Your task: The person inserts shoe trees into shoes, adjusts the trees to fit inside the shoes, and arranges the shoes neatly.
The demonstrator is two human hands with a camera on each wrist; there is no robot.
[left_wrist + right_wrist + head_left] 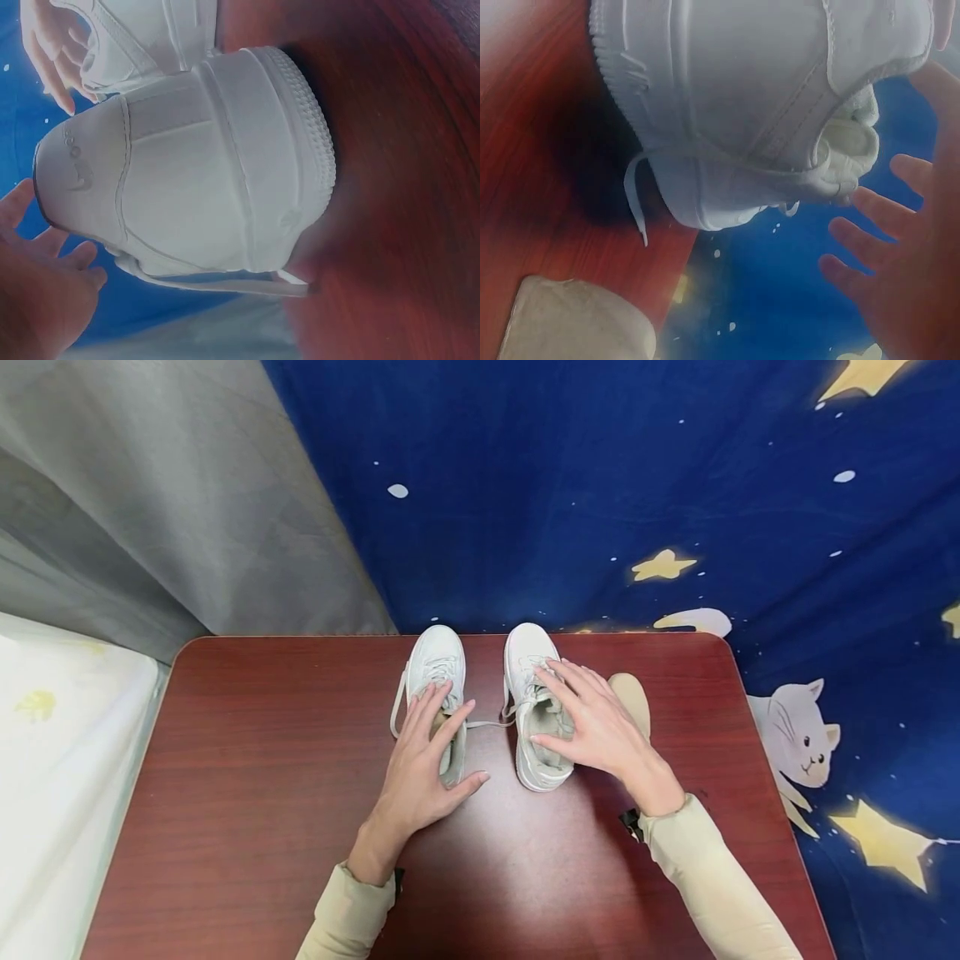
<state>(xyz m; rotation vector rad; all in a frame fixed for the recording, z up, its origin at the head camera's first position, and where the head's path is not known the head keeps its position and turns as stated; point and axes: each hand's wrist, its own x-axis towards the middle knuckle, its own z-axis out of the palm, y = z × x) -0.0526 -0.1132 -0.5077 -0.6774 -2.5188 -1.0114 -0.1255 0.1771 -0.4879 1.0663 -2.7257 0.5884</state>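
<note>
Two white lace-up sneakers stand side by side at the table's far edge, toes pointing away. Over the left sneaker (437, 652) my left hand (416, 768) hovers, fingers spread across its opening and laces. The left wrist view shows that sneaker's heel (172, 165) with the fingers close to its collar. My right hand (600, 727), fingers extended, is over the right sneaker (528, 647), thumb above its opening. In the right wrist view, this sneaker's side (727, 90) shows with nothing in the hand (907, 255). A loose lace (487, 723) lies between the sneakers.
A beige insole-shaped piece (632, 697) lies right of the right sneaker, partly behind the right hand. The reddish-brown table (277, 793) has rounded far corners. Behind it hang a grey curtain (247, 527) and a blue star-patterned curtain (525, 510).
</note>
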